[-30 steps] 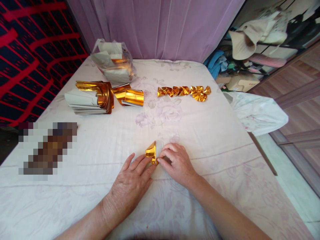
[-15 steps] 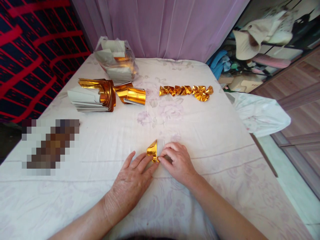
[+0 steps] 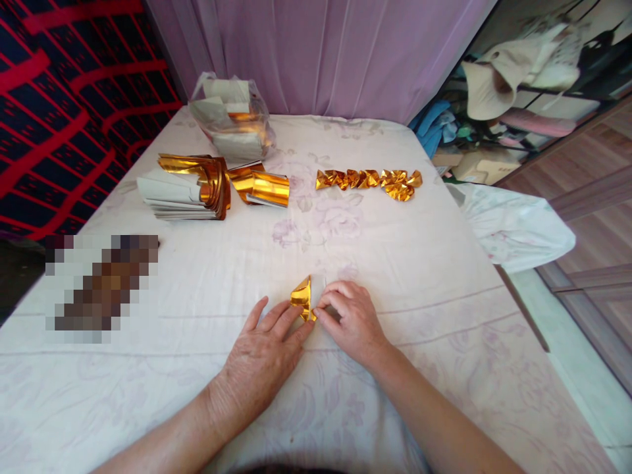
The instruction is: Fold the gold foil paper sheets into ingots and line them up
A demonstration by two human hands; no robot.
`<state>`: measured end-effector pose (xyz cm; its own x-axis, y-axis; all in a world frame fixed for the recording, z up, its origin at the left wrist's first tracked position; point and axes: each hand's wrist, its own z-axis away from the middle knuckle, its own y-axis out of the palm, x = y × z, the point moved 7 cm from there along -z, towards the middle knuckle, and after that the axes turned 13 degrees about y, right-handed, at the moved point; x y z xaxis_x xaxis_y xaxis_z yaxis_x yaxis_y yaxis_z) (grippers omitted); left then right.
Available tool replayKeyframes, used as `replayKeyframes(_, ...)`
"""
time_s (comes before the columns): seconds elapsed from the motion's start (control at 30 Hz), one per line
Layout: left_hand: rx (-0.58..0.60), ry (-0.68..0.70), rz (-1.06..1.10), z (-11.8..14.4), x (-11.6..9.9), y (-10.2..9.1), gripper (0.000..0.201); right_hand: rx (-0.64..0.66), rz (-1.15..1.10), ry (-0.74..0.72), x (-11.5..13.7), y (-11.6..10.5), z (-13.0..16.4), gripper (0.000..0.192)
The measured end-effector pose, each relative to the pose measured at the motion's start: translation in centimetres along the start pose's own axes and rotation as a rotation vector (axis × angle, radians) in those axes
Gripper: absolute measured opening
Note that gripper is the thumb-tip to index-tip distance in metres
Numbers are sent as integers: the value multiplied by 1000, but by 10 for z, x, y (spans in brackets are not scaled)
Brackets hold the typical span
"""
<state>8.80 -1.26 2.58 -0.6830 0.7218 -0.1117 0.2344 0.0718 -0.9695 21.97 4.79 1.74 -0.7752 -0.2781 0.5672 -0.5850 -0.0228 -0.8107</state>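
A small sheet of gold foil paper point(image 3: 301, 293), partly folded, lies on the table in front of me; its pale side shows at the right. My left hand point(image 3: 269, 342) rests flat with its fingers spread, and its fingertips press on the paper's lower left part. At the lower right corner, the thumb and forefinger of my right hand point(image 3: 350, 322) pinch the paper's edge. My fingertips hide part of the folded bottom.
A stack of gold foil sheets point(image 3: 214, 191) and a few loose sheets point(image 3: 269, 187) lie at the back left, before a plastic bag of sheets point(image 3: 232, 125). Several folded gold pieces point(image 3: 348, 179) form a row. A blurred item point(image 3: 111, 283) is at left, a white bag point(image 3: 518, 224) at right.
The view has shifted very slightly. Both hands and the foil paper keep nearly the same positions.
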Motion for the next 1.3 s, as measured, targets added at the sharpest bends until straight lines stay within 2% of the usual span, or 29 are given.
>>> replayKeyframes(0.77,-31,-9,-12,-3,-3,-5,30,-8,-20,17,-1,0,1,9)
replayKeyframes(1.07,-31,-12,-32,-4,-3,-6,29,30,-41,-24,-5,0,1,19)
replayKeyframes(1.23,-27,-13,-48,-4,-3,-5,31,3,-33,4,1,-1,1,4)
replayKeyframes(1.3,-35,-13,-51,-4,-4,-5,31,-26,10,39,2,0,1,5)
